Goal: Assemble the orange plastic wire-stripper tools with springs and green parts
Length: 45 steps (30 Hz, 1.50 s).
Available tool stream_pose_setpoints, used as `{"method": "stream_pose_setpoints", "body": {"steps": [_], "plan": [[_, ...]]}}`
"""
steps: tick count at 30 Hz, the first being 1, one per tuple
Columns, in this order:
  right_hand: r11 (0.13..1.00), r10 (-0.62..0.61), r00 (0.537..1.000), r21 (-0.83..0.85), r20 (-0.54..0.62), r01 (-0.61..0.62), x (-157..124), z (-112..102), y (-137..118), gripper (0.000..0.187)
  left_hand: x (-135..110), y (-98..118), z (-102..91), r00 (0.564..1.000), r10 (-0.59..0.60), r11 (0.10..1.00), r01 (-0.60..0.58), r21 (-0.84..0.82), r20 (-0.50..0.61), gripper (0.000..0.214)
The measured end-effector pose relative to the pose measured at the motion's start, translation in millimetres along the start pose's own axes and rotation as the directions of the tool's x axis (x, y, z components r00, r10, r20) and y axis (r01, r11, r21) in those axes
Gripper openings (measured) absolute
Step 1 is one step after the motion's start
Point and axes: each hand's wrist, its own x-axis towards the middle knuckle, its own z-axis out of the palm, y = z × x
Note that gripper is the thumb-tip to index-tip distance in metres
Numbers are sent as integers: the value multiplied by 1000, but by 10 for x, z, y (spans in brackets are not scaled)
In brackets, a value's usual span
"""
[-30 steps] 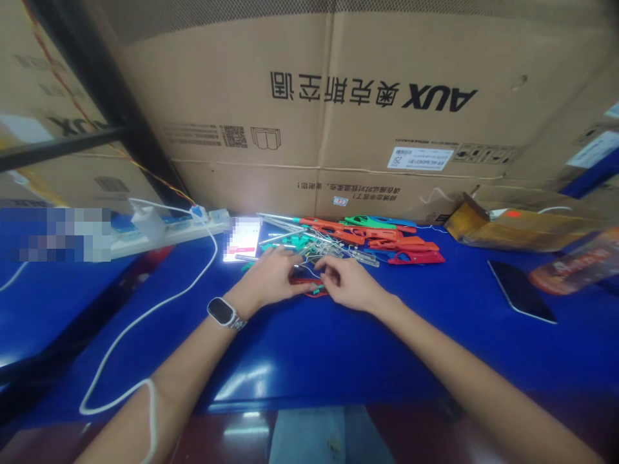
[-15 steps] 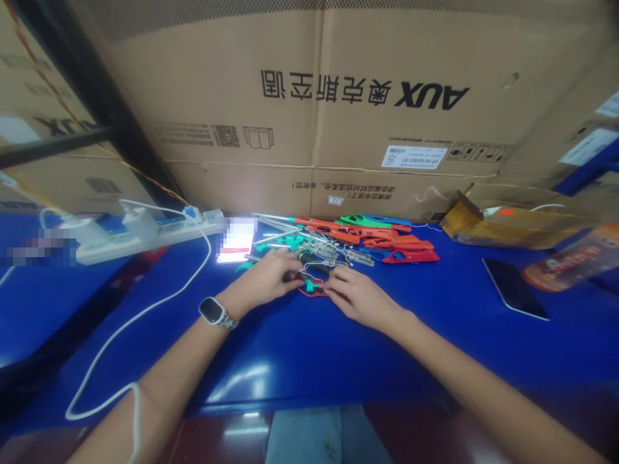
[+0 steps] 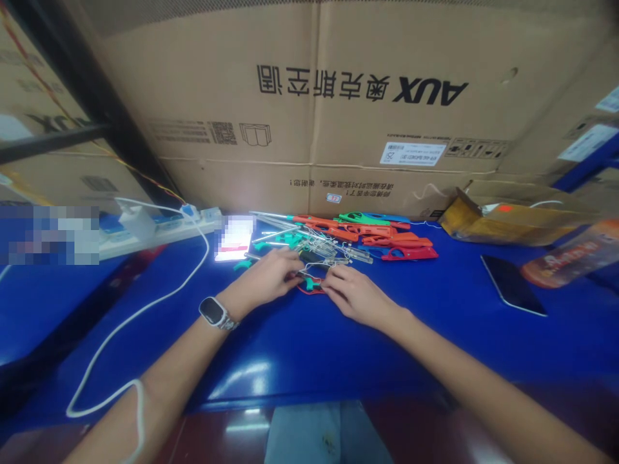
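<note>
In the head view, my left hand [image 3: 275,276] and my right hand [image 3: 356,295] are close together over the blue table. Between their fingertips lies a red lighter casing [image 3: 309,292] with a green trigger piece [image 3: 310,283] and a thin white wire. My left fingers are pinched at the casing's left end, partly hiding it. The right fingertips grip its other end. Just behind the hands is a pile of clear lighter inserts [image 3: 329,247] with wires, green trigger parts [image 3: 290,240] and metal rods [image 3: 275,233].
Orange lighters [image 3: 372,231], a red one [image 3: 409,253] and a green one [image 3: 355,219] lie behind to the right. A lit phone [image 3: 235,238] is at left. A power strip [image 3: 169,227], dark phone [image 3: 512,283], bottle [image 3: 570,254] and carton [image 3: 512,222] surround the work area.
The whole view has shifted slightly. Both hands remain at the lighter casing, with only small finger movement; the pile and lighters stay as they were.
</note>
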Motion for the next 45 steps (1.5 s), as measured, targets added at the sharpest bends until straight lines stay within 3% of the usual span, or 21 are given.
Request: {"method": "stream_pose_setpoints", "body": {"steps": [12,18,23,29,33,38,45], "plan": [[986,-18,999,-168,28,23,-31,-33,-99,24,70,260,-89,996,-57,979,42,201,67,16],[994,8,1000,-113,-18,-10,-47,9,-78,22,-22,192,-26,991,-133,991,133,-3,28,3],[1000,29,999,-4,-42,-29,-63,31,-30,22,-46,109,10,990,-137,985,139,-105,25,24],[984,102,993,155,-58,-92,-79,48,-14,21,-7,45,48,993,-115,972,120,-203,37,22],[995,15,996,99,-86,-6,-75,52,-10,20,-11,28,25,993,-106,959,116,-258,53,20],[998,-56,998,-7,-38,55,-66,25,-2,24,-28,11,9,996,-68,948,83,-306,61,17],[993,-41,997,110,-70,49,-69,29,34,23,-5,27,60,998,-39,943,52,-328,45,15]]}}
